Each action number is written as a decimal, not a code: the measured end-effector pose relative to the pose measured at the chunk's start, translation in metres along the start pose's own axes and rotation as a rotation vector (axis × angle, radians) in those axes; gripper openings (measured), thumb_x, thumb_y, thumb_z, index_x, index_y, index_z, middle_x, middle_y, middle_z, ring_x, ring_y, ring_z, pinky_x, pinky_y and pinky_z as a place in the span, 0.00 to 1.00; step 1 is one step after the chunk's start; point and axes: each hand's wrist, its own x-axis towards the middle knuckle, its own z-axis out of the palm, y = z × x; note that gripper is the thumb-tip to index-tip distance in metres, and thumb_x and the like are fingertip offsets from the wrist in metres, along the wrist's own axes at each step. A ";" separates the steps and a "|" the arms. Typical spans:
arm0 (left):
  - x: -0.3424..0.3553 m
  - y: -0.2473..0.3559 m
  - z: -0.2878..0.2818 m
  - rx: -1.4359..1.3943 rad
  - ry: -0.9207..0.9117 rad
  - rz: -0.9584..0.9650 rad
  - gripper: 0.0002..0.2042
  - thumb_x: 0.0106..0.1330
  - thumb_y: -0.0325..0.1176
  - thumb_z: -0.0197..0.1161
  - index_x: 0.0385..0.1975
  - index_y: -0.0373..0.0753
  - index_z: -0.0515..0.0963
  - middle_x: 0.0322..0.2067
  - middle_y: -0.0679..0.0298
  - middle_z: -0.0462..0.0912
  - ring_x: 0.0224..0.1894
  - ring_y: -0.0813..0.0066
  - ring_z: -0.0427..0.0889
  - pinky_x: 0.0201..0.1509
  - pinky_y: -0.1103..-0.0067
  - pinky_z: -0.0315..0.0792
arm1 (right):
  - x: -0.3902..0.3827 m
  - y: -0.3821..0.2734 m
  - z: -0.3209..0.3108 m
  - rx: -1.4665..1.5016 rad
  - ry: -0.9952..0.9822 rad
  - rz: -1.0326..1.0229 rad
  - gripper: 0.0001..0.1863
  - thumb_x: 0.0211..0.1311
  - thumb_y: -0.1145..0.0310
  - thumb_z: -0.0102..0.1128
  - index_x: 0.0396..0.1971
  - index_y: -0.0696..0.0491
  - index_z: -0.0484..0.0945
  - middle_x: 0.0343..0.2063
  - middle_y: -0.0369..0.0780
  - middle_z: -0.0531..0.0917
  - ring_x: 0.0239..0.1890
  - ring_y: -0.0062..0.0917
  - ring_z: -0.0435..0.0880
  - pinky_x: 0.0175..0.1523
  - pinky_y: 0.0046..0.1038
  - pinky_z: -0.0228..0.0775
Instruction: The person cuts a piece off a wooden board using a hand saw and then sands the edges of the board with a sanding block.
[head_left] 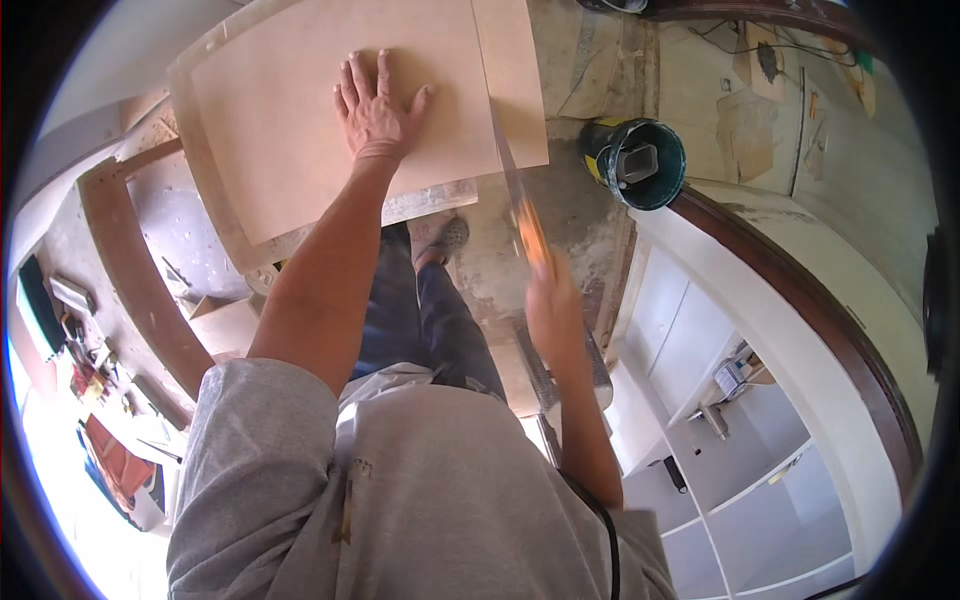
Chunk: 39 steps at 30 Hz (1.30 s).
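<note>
A large light brown board spans the top middle, lying over a paler sheet beneath it. My left hand lies flat on it with fingers spread and nothing in its grasp. My right hand, blurred, grips the orange handle of a handsaw. The saw's blade runs up into the board near its right side, where a straight cut line continues toward the far edge.
Right of the board, a dark bucket holds a grey object. Farther right are a dark-topped curved unit and white shelving. At left stand a wooden frame and scattered tools. My legs and foot are below the board.
</note>
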 end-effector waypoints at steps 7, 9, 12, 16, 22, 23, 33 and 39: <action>0.000 0.000 0.001 0.021 -0.054 -0.021 0.46 0.67 0.73 0.50 0.81 0.53 0.55 0.81 0.53 0.48 0.83 0.56 0.42 0.85 0.59 0.37 | -0.063 -0.012 -0.030 -0.344 -0.092 0.014 0.22 0.79 0.65 0.45 0.64 0.63 0.70 0.38 0.57 0.83 0.41 0.55 0.85 0.43 0.52 0.74; 0.000 0.000 0.002 0.023 -0.059 -0.029 0.46 0.67 0.73 0.50 0.81 0.53 0.55 0.81 0.53 0.48 0.83 0.56 0.42 0.85 0.59 0.37 | 0.021 -0.019 0.004 -0.107 -0.052 0.104 0.19 0.80 0.60 0.46 0.55 0.61 0.74 0.35 0.61 0.82 0.43 0.62 0.82 0.42 0.51 0.73; 0.001 0.000 0.002 0.018 0.002 -0.013 0.45 0.66 0.72 0.53 0.80 0.54 0.56 0.80 0.51 0.50 0.82 0.53 0.45 0.84 0.58 0.40 | 0.139 -0.021 0.047 -0.117 0.101 -0.238 0.20 0.81 0.57 0.45 0.47 0.61 0.74 0.36 0.62 0.83 0.41 0.63 0.82 0.44 0.51 0.75; -0.001 0.000 0.000 0.011 -0.003 0.005 0.45 0.66 0.71 0.55 0.79 0.54 0.57 0.80 0.50 0.51 0.82 0.50 0.47 0.83 0.57 0.43 | 0.159 -0.034 0.048 -0.155 0.096 -0.234 0.19 0.79 0.58 0.46 0.47 0.62 0.74 0.37 0.62 0.83 0.44 0.62 0.82 0.47 0.52 0.76; -0.001 0.000 -0.002 0.031 -0.040 -0.017 0.44 0.66 0.70 0.55 0.79 0.53 0.58 0.80 0.50 0.52 0.82 0.51 0.45 0.83 0.57 0.43 | -0.038 -0.029 -0.024 -0.124 -0.058 0.076 0.20 0.81 0.60 0.42 0.57 0.61 0.72 0.37 0.61 0.80 0.43 0.57 0.82 0.45 0.48 0.72; -0.001 0.000 -0.002 -0.004 -0.003 -0.003 0.44 0.66 0.70 0.55 0.79 0.53 0.58 0.80 0.50 0.52 0.82 0.51 0.45 0.83 0.57 0.43 | -0.072 -0.019 -0.037 -0.116 -0.114 0.134 0.20 0.81 0.61 0.43 0.59 0.62 0.71 0.37 0.60 0.80 0.42 0.56 0.83 0.44 0.47 0.72; 0.001 0.001 0.001 0.029 -0.001 -0.021 0.45 0.67 0.72 0.52 0.80 0.53 0.57 0.80 0.50 0.49 0.82 0.53 0.45 0.84 0.58 0.40 | 0.155 -0.017 0.057 -0.074 0.191 -0.511 0.19 0.79 0.58 0.47 0.46 0.62 0.73 0.31 0.64 0.83 0.41 0.64 0.82 0.42 0.56 0.74; 0.002 0.001 -0.002 0.002 0.004 -0.005 0.44 0.67 0.71 0.54 0.79 0.53 0.59 0.80 0.50 0.50 0.82 0.50 0.46 0.83 0.57 0.42 | 0.105 -0.010 0.032 -0.217 0.079 -0.428 0.21 0.81 0.57 0.44 0.47 0.64 0.73 0.38 0.62 0.82 0.42 0.63 0.81 0.45 0.55 0.73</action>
